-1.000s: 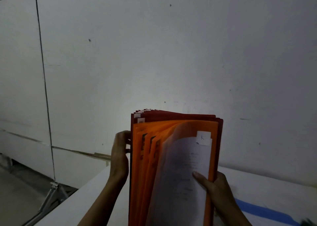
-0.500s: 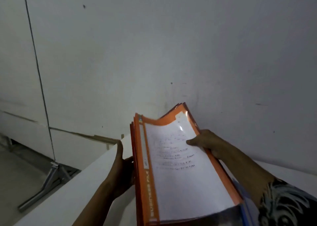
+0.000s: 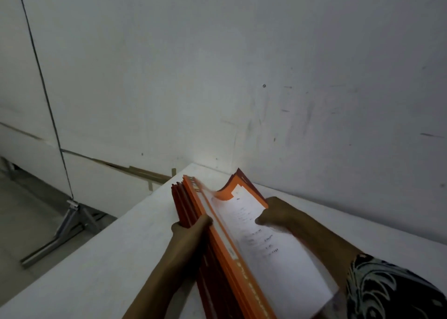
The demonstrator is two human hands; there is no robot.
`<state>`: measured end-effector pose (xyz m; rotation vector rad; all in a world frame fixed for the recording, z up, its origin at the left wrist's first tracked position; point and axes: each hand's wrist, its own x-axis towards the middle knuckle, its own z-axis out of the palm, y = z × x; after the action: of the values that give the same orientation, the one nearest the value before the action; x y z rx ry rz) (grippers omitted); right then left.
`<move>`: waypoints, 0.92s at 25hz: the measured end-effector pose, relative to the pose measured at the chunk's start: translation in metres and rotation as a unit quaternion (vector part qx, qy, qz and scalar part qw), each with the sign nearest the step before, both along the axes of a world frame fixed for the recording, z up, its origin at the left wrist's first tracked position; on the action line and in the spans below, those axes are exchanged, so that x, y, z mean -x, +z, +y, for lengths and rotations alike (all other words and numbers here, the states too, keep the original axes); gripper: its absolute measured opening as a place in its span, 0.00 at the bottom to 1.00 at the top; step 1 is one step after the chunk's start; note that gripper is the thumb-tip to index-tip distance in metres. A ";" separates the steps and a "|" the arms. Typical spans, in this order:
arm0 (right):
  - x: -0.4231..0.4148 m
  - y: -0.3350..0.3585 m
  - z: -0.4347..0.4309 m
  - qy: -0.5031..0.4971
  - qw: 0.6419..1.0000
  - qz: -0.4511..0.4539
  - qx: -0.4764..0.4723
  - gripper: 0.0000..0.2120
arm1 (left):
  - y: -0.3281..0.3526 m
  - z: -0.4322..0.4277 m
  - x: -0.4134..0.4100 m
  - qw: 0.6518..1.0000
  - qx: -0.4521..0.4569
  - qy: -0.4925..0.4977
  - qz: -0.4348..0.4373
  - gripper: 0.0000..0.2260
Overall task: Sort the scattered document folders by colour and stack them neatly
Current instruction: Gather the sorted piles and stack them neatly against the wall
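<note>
A stack of folders lies tilted on the white table (image 3: 101, 258): several orange folders (image 3: 222, 251) on top, dark red folders (image 3: 183, 205) beneath and at the left side. The top orange folder shows a white printed sheet (image 3: 271, 253) under its clear cover. My left hand (image 3: 191, 231) grips the stack's left spine edge, thumb on top. My right hand (image 3: 275, 214) holds the stack's far right edge, thumb pressed on the white sheet. The far corner of the top cover curls upward.
A pale grey wall (image 3: 242, 76) rises right behind the table's far edge. To the left the floor drops away, with a metal stand leg (image 3: 65, 229) on it. A patterned sleeve (image 3: 387, 289) covers my right forearm at bottom right.
The stack went from upright to leaning, then down onto the table. My right hand moved from the front cover's lower edge to the far right edge. The camera tilted downward.
</note>
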<state>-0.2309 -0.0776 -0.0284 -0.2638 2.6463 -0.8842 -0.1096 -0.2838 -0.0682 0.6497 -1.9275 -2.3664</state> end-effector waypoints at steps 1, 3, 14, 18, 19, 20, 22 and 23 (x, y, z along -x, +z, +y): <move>0.006 0.001 -0.004 0.017 1.000 0.006 -0.016 0.22 | -0.005 0.001 0.001 1.000 -0.002 0.015 -0.005 0.46; 0.016 0.003 -0.014 0.016 0.997 0.045 -0.062 0.26 | -0.005 0.002 -0.003 0.999 -0.010 0.049 -0.011 0.46; -0.087 -0.004 0.022 0.074 0.959 0.185 -0.201 0.50 | 0.021 0.064 -0.029 0.979 0.013 0.197 -0.046 0.35; -0.114 -0.011 0.038 0.065 0.979 0.103 -0.164 0.51 | 0.024 0.083 -0.040 0.989 0.017 0.144 -0.026 0.46; -0.117 -0.007 0.041 0.063 0.975 0.137 -0.163 0.49 | 0.022 0.084 -0.043 0.990 0.057 0.127 -0.023 0.49; -0.119 -0.001 0.042 0.077 0.968 0.163 -0.174 0.48 | 0.022 0.082 -0.047 0.987 0.117 0.112 -0.019 0.52; -0.121 0.007 0.040 0.123 0.952 0.169 -0.226 0.46 | 0.017 0.077 -0.051 0.960 0.268 0.083 -0.007 0.54; -0.121 0.008 0.038 0.141 0.945 0.155 -0.253 0.45 | 0.012 0.074 -0.051 0.942 0.330 0.063 0.003 0.52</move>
<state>-0.1102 -0.0399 -0.0205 -0.6703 2.8994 -0.0611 -0.0590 -0.2099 -0.0561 0.6683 -2.3810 -1.4843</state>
